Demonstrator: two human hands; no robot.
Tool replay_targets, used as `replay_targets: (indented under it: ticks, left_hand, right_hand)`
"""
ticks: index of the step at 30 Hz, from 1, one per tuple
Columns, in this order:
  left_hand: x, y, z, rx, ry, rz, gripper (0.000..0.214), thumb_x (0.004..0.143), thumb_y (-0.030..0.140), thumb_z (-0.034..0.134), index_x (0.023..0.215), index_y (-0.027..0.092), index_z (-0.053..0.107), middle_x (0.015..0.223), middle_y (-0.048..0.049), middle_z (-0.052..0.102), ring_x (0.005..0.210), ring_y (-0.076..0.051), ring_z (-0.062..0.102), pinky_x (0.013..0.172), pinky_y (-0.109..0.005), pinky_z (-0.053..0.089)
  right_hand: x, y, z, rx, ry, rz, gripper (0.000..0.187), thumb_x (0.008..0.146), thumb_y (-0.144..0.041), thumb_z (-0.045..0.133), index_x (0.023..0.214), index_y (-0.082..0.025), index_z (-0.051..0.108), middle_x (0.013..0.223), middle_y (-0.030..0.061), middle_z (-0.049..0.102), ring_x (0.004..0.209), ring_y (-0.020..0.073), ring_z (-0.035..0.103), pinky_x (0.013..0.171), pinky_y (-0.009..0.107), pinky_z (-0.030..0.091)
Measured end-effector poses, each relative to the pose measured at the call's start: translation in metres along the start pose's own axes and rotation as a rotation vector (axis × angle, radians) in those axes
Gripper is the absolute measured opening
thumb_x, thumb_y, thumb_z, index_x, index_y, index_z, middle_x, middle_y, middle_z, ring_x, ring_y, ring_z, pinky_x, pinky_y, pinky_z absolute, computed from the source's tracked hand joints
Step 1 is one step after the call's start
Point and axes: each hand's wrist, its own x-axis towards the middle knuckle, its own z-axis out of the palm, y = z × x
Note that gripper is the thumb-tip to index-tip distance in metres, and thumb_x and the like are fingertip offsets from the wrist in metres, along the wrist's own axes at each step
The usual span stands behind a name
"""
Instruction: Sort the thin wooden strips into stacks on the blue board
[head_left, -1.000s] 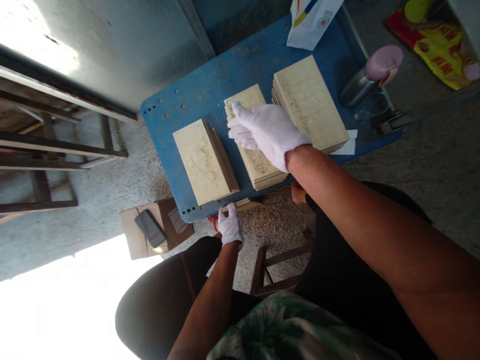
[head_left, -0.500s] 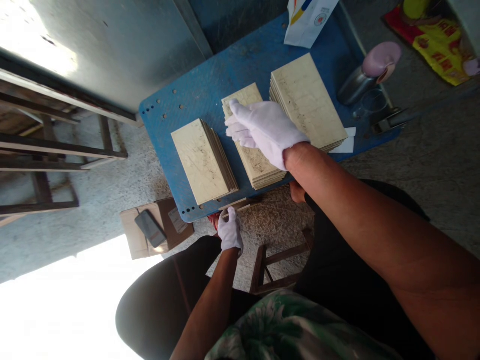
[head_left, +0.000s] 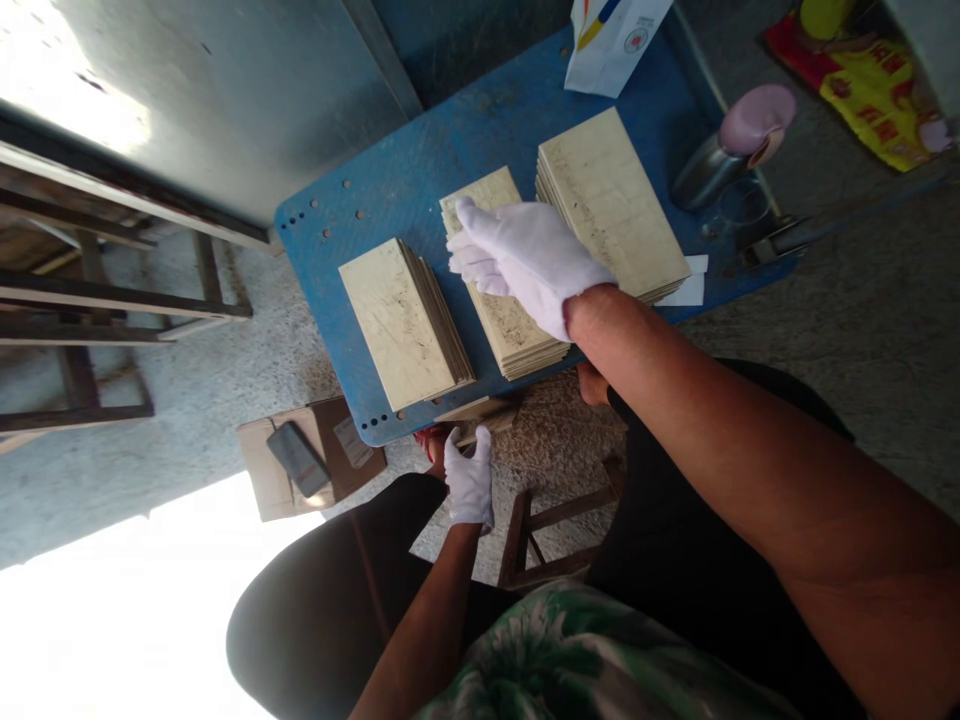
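Three stacks of pale thin boards lie on a blue table (head_left: 390,180): a left stack (head_left: 401,320), a middle stack (head_left: 517,335) and a right stack (head_left: 611,200). My right hand (head_left: 529,260), in a white glove, rests on top of the middle stack with its fingers curled and one finger stretched out. My left hand (head_left: 469,480), also gloved, is below the table's near edge and grips the end of a few boards (head_left: 480,410) that stick out under that edge.
A white paper bag (head_left: 615,40) stands at the table's far side. A metal flask with a pink lid (head_left: 731,145) and a glass (head_left: 742,205) sit at the right end. A cardboard box with a phone (head_left: 300,455) lies on the floor; a wooden stool (head_left: 547,540) is between my knees.
My left hand has drawn the boards under the table edge slightly down and toward me. My right hand stays on the middle stack.
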Motion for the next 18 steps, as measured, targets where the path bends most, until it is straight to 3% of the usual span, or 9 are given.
replay_targets:
  ticks: [4,8,12,18]
  left_hand:
    - [-0.009,0.006,0.004,0.111,-0.009,0.066,0.067,0.075,0.043,0.070,0.134,0.023,0.046,0.118,-0.0115,0.063,0.108,-0.026,0.061,0.097,-0.039,0.045]
    - [-0.007,0.002,0.005,0.239,-0.017,0.201,0.035,0.080,0.025,0.062,0.115,0.024,0.062,0.117,-0.0060,0.065,0.108,-0.021,0.061,0.100,-0.034,0.044]
    - [0.003,-0.010,0.007,0.277,-0.117,0.162,0.025,0.078,0.027,0.065,0.102,0.025,0.069,0.110,-0.0034,0.069,0.105,-0.020,0.063,0.097,-0.030,0.046]
    - [0.020,-0.032,0.017,0.221,-0.274,0.249,0.032,0.081,0.030,0.062,0.113,0.026,0.068,0.109,-0.0029,0.070,0.101,-0.018,0.065,0.094,-0.027,0.049]
  right_hand:
    - [0.002,0.000,0.000,-0.011,0.002,0.007,0.042,0.089,-0.053,0.053,0.071,-0.015,0.062,0.072,0.0074,0.065,0.078,0.0180,0.065,0.067,0.027,0.053]
    - [0.002,-0.001,0.001,-0.028,0.027,0.029,0.042,0.089,-0.052,0.054,0.070,-0.015,0.061,0.069,0.0061,0.064,0.075,0.0165,0.065,0.062,0.024,0.051]
    - [0.001,0.001,0.001,-0.005,0.014,0.011,0.042,0.087,-0.054,0.056,0.069,-0.016,0.059,0.070,0.0053,0.064,0.075,0.0159,0.065,0.064,0.025,0.052]
    - [0.002,0.005,-0.001,-0.006,-0.002,-0.012,0.044,0.086,-0.057,0.055,0.069,-0.016,0.059,0.073,0.0059,0.064,0.076,0.0164,0.065,0.066,0.026,0.052]
